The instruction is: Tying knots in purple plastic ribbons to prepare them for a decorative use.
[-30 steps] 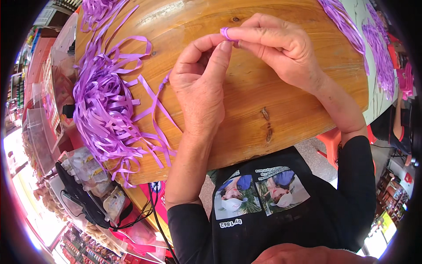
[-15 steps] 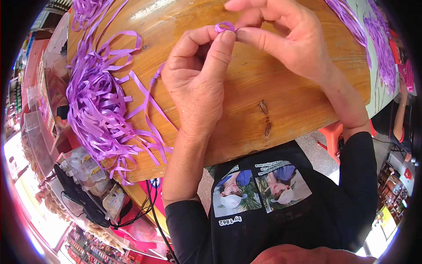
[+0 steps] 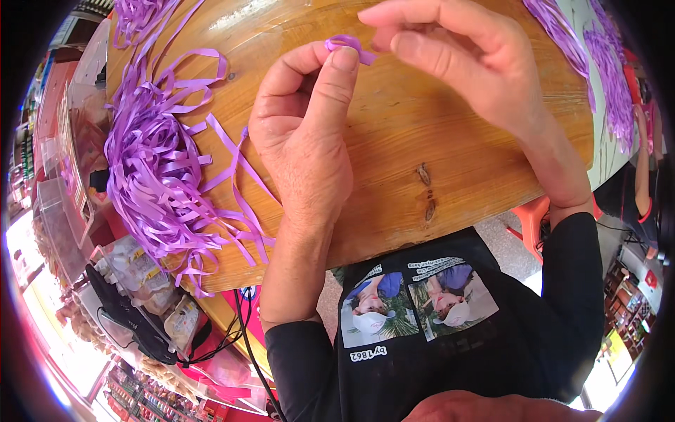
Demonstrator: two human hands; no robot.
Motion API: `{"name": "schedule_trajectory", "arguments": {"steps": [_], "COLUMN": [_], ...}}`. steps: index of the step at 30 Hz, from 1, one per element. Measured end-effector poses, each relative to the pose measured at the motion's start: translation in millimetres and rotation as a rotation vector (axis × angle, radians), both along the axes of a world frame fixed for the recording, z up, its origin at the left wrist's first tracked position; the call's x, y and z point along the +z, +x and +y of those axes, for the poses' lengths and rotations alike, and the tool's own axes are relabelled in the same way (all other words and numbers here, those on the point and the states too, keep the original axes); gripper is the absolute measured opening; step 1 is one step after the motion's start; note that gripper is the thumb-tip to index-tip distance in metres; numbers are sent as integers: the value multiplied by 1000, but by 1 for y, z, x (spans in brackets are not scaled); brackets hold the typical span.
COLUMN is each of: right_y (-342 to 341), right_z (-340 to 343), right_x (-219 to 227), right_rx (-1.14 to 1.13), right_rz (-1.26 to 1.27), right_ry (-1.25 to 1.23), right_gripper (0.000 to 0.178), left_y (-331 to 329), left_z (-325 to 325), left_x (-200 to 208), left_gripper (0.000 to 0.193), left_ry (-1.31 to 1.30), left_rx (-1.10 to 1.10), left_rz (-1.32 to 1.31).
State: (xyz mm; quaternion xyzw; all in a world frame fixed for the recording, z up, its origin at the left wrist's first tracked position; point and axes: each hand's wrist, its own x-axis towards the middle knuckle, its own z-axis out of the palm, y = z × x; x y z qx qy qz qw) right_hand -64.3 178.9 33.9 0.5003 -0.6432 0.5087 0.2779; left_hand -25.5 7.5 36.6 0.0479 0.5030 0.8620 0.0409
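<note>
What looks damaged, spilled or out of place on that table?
Nothing plainly looks damaged or spilled. Only the large purple ribbon pile looks untidy: its strands tangle and reach the left edge of the wooden table.

satiny, smooth ribbons (image 3: 151, 169); glossy wooden table (image 3: 436, 133)

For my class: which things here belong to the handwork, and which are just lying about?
In the work:
left hand, pinching a purple ribbon loop
right hand, open nearby
likely the purple ribbon heap
wooden table

Lying about:
orange stool
clear plastic bin
</note>
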Motion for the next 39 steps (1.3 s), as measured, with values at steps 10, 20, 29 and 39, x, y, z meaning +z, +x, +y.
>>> {"name": "schedule_trajectory", "arguments": {"steps": [10,20,29,39], "right_y": [0,34,31,36], "right_z": [-9,20,23,9], "right_x": [17,23,25,1], "right_rx": [-400,-649,47,189], "right_rz": [456,-68,-967,-1322], "right_ry": [30,493,411,-326], "right_gripper": [22,21,15,32], "left_y": [3,-13,-22,-10], "left_z": [-1,-18,-23,-6], "left_x": [-6,-6,0,-8], "left_gripper": [14,10,6,11], "left_ry": [-222,-779,-903,68], "left_rx": [-77,109,110,-116], "left_rz": [-16,274,510,-210]}}
